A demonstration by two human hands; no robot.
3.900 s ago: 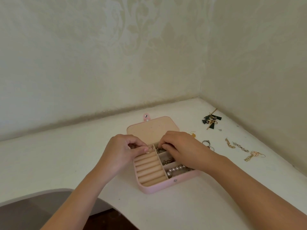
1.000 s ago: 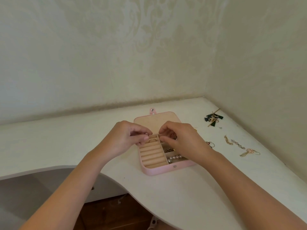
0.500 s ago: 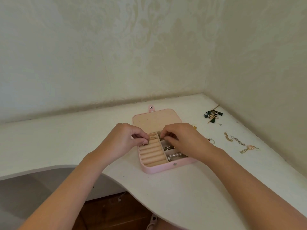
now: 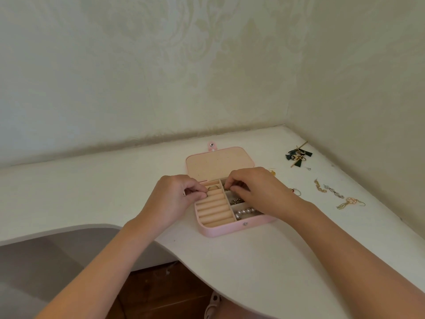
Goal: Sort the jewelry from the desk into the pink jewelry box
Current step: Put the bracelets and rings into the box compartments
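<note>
White tabletop (image 4: 253,272) in a corner, pink jewelry box (image 4: 230,230) lying open mid-tabletop, left grip (image 4: 174,199) and right grip (image 4: 257,192) curling fingers over its far end, whether pinching anything I cannot tell.

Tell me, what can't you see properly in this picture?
Head view:
- Whether the left grip holds anything over the open pink jewelry box: the grip itself hides that.
- The box's far right compartment: the right grip covers most of it.
- The small gold piece on the white desk: too small to identify.
</note>
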